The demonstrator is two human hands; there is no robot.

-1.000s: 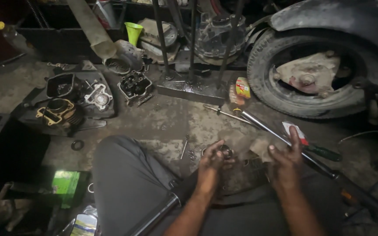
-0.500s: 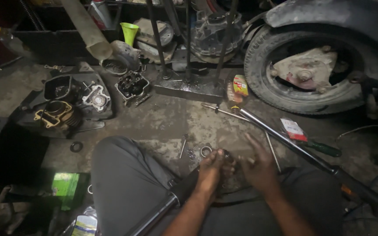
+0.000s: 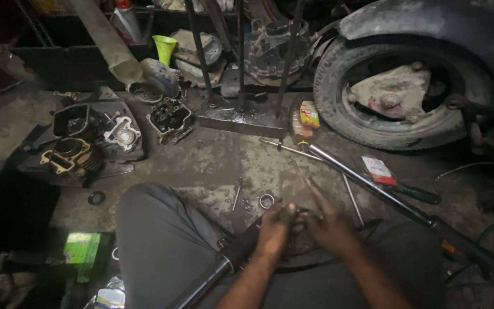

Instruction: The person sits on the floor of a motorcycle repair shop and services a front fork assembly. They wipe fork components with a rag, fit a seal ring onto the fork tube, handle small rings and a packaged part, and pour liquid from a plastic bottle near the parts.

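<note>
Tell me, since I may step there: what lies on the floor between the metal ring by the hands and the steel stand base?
In the head view, only bare, stained concrete lies between the metal ring and the stand base; a small bolt lies just left of the ring.

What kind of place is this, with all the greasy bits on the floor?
Most likely a motorbike or scooter repair workshop. A wheel with its tyre stands nearby, engine parts lie on the stained concrete floor, and a long metal tube lies beside the person's hands.

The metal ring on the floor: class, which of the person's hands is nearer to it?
Left. The left hand sits just below and right of the ring; the right hand lies farther right, beyond the left.
</note>
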